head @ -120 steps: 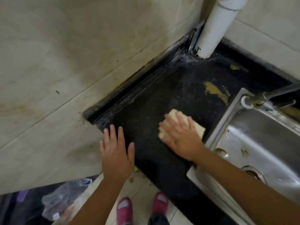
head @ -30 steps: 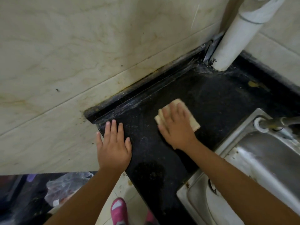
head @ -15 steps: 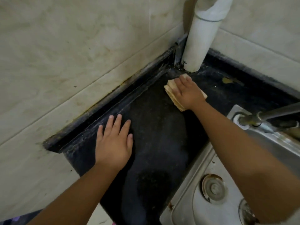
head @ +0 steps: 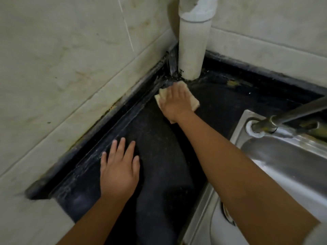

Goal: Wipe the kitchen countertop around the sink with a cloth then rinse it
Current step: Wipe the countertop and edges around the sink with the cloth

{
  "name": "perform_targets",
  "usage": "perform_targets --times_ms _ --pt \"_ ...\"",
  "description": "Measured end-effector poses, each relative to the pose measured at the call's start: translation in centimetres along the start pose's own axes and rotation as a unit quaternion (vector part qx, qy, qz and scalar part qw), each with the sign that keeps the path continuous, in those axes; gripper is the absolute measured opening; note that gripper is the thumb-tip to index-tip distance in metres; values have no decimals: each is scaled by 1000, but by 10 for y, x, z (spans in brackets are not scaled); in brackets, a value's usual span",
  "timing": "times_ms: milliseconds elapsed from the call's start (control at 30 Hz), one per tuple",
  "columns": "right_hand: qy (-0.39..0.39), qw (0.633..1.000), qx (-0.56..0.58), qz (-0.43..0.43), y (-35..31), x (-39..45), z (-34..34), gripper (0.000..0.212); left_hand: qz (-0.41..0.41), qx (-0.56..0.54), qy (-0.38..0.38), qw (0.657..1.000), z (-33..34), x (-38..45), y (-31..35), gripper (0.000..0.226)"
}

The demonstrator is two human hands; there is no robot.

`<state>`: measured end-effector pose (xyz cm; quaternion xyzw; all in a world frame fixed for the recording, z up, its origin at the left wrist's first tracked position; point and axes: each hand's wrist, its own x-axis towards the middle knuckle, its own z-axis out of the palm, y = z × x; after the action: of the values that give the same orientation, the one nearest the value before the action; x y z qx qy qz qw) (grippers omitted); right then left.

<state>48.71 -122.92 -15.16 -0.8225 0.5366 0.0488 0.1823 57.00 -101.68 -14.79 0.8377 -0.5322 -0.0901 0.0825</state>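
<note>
A folded tan cloth (head: 194, 103) lies flat on the black countertop (head: 159, 138), in the far corner right at the foot of a white pipe. My right hand (head: 174, 101) presses down on the cloth with fingers spread, covering most of it. My left hand (head: 119, 171) rests flat on the countertop near its left front, fingers apart and holding nothing. The steel sink (head: 286, 167) sits to the right, partly hidden by my right forearm.
A white pipe (head: 192, 45) rises from the back corner. Beige tiled walls (head: 70, 59) border the countertop on the left and behind. A metal tap (head: 276, 119) reaches over the sink's back rim. A yellowish stain (head: 232, 83) marks the countertop right of the pipe.
My right hand has slid the cloth away from me, from the countertop's middle into the back corner by the pipe. My left hand stays flat on the counter.
</note>
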Motion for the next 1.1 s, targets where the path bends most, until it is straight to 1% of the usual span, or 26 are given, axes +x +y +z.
perform_targets --times_ms 100,133,167,200,267,333,367,433,533,633,733,833,933,1000,1033,1100 --pt "-17 991 -48 -126 -7 -15 10 58 -8 -4 -7 1000 2 3 3 75" --pt "-19 988 -56 -144 -1 -19 11 58 -7 -5 -10 1000 1 5 7 70" --pt "-20 988 -55 -141 9 -21 9 58 -6 -7 -12 1000 1 7 12 67" --pt "-19 992 -45 -118 22 -21 6 57 -2 -9 -11 1000 0 9 16 67" --pt "-14 999 -15 -24 52 -18 -3 56 6 -21 -9 1000 -1 12 26 67" --pt "-1 997 14 71 80 -13 -11 56 13 -28 -15 999 1 13 33 67" --pt "11 994 23 102 91 -10 -15 56 17 -25 -20 999 3 13 37 68" --pt "30 992 24 121 108 2 -23 57 24 -17 -31 999 5 14 41 67" --pt "33 995 14 91 122 19 -30 57 27 -14 -36 999 8 17 48 51" --pt "38 994 -6 98 127 15 -28 57 29 -19 -38 999 9 18 51 49" --pt "58 980 11 188 138 -6 -26 57 25 -26 -51 998 7 18 53 48" --pt "47 959 43 278 140 -21 -31 56 31 -40 -50 997 6 18 55 49" --pt "34 937 62 343 126 -9 -36 57 33 -43 -49 997 3 19 52 49" --pt "33 933 87 347 114 -3 -40 59 35 -38 -55 997 2 19 48 49" --pt "42 941 93 323 110 -1 -39 62 35 -32 -57 997 1 19 45 49" --pt "60 964 73 249 104 6 -34 63 35 -22 -61 997 1 23 43 49"
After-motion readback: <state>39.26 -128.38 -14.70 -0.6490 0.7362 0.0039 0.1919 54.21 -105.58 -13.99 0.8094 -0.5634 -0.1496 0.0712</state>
